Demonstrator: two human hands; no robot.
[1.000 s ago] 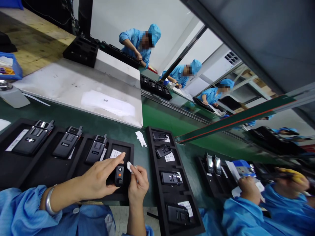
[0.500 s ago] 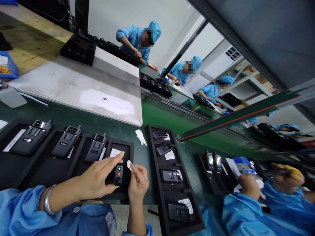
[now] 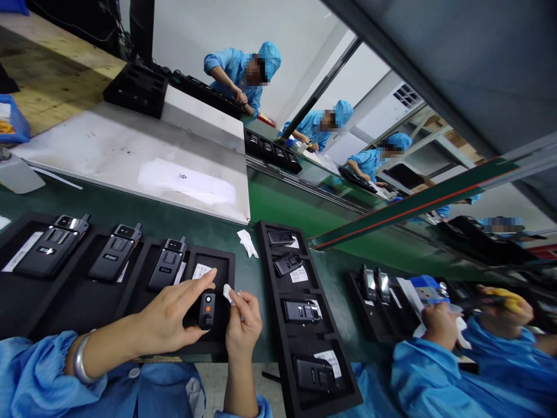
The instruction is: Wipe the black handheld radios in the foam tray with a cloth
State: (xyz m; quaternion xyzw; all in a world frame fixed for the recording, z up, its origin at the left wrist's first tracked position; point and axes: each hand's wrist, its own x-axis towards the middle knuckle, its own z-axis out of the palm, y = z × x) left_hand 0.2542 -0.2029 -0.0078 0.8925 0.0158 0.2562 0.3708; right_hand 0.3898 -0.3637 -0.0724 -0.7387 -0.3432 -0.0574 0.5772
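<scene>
My left hand (image 3: 176, 316) is closed around a black handheld radio (image 3: 208, 310), gripped between thumb and fingers. The radio's end with a white round spot and an orange button faces up toward me. Just to its right, my right hand (image 3: 244, 322) pinches a small crumpled white wipe (image 3: 227, 294), apart from the radio. Both hands are over the right end of a black foam tray (image 3: 108, 307). Three similar radios lie in its compartments, among them the middle one (image 3: 114, 253) and the nearest one (image 3: 166, 264). A white label (image 3: 201, 271) shows in the compartment behind my left hand.
A second black tray (image 3: 278, 342) with several radios and labels stands to the right. A crumpled white scrap (image 3: 248, 243) lies on the green bench. Behind is a white board (image 3: 87, 139) with paper (image 3: 187, 181). A co-worker's hands (image 3: 439, 325) are at far right.
The view has shifted slightly. My hands keep nearly the same pose, with the radio and wipe still held. At far right, the co-worker's hands have moved a little.
</scene>
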